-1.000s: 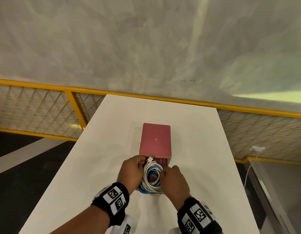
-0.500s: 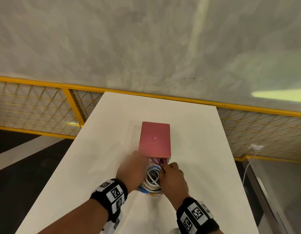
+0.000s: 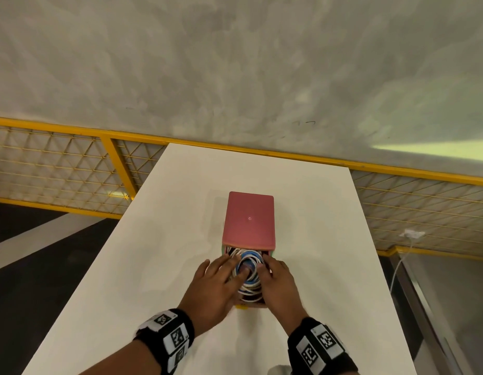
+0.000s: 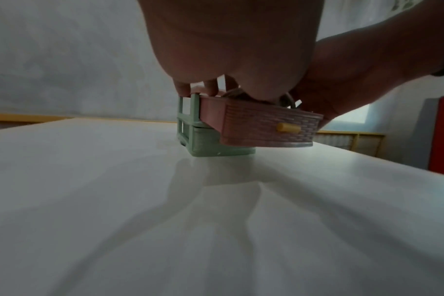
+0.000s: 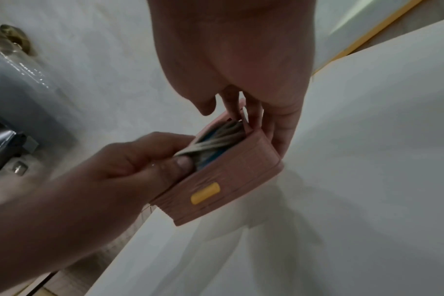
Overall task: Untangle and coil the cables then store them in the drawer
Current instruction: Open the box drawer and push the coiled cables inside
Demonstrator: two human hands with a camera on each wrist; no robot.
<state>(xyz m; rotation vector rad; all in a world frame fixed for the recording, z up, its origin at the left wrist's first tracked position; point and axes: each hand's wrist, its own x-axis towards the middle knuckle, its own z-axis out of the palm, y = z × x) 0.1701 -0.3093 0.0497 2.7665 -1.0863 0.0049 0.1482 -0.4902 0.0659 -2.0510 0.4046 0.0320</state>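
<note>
A small drawer unit with a pink top and green frame stands mid-table. Its pink drawer, with a yellow knob, is pulled out toward me. A coil of white and blue cables lies inside it. My left hand lies over the coil's left side with fingers spread; in the right wrist view its thumb and fingers pinch the strands. My right hand rests along the drawer's right side, its straight fingers pressing the coil down.
The white table is narrow, with edges close on both sides. A yellow mesh fence and a grey wall lie beyond it. A white plug with a cord hangs on the fence at the right.
The coil, held upright between both hands in front of the unit, has gone down flat into the open drawer. Both hands moved forward and now lie over it.
</note>
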